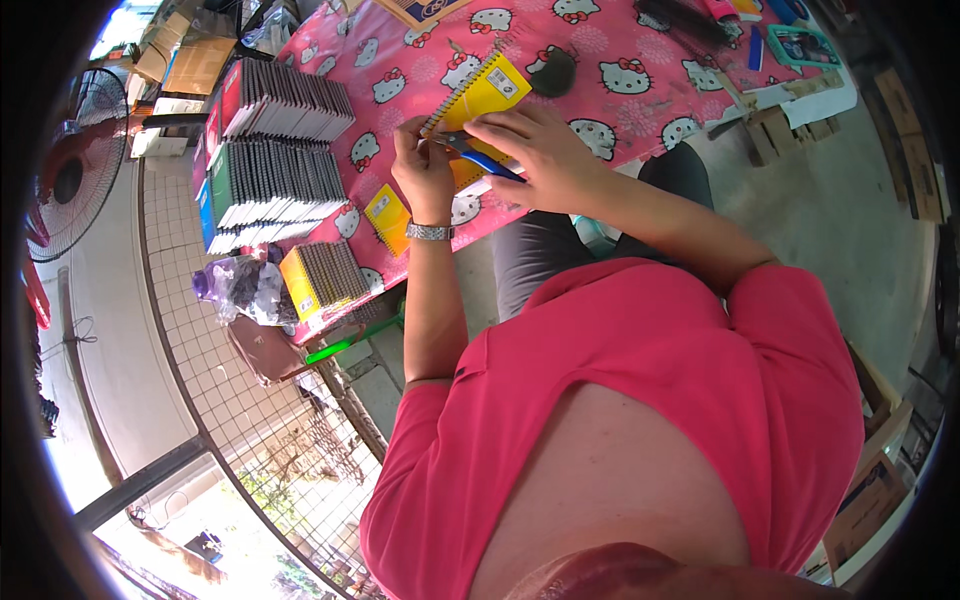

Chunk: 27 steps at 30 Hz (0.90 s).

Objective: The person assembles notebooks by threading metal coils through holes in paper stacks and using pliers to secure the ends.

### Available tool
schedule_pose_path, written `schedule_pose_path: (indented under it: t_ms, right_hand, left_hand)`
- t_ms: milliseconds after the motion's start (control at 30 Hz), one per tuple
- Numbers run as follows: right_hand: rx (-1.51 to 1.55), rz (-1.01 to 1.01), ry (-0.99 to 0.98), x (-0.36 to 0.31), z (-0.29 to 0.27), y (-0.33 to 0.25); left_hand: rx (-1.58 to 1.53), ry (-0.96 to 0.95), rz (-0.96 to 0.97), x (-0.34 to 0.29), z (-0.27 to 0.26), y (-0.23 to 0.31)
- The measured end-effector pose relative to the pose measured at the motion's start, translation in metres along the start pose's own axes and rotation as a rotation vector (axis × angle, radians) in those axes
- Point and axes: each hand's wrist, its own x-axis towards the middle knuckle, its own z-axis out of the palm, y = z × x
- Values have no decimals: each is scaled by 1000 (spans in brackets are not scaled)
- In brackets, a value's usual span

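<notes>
A yellow spiral notebook [497, 88] lies slanted on the pink table, its wire coil along the left edge and some loose wire standing up at its far end. My left hand [423, 172] is closed at the near end of the coil, gripping the notebook there. In my right hand [540, 150] are pliers with blue handles [490, 163]. Their dark jaws reach the coil end beside my left fingers, which partly hide the contact. Another small yellow notebook [387, 220] lies just left of my left wrist.
Stacks of spiral notebooks [280, 180] stand along the table's left side, with a small yellow-covered stack [322, 275] nearer me. A dark round object [551, 72] lies beyond my right hand. A fan [75, 165] stands far left. A teal-rimmed tray [803, 47] sits far right.
</notes>
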Motion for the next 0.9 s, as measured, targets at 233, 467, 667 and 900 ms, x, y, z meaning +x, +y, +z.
schedule_pose_path:
  t_ms: [233, 467, 667, 900]
  right_hand:
    - [-138, -27, -67, 9, 8, -6]
    - [1159, 863, -480, 23, -8, -12]
    - [185, 259, 69, -24, -16, 64]
    - [-311, 315, -199, -73, -18, 160]
  left_hand:
    - [123, -27, 16, -3, -9, -24]
    - [-168, 61, 31, -13, -12, -16]
    - [371, 289, 33, 8, -79, 23]
    - [1167, -225, -352, 12, -161, -99]
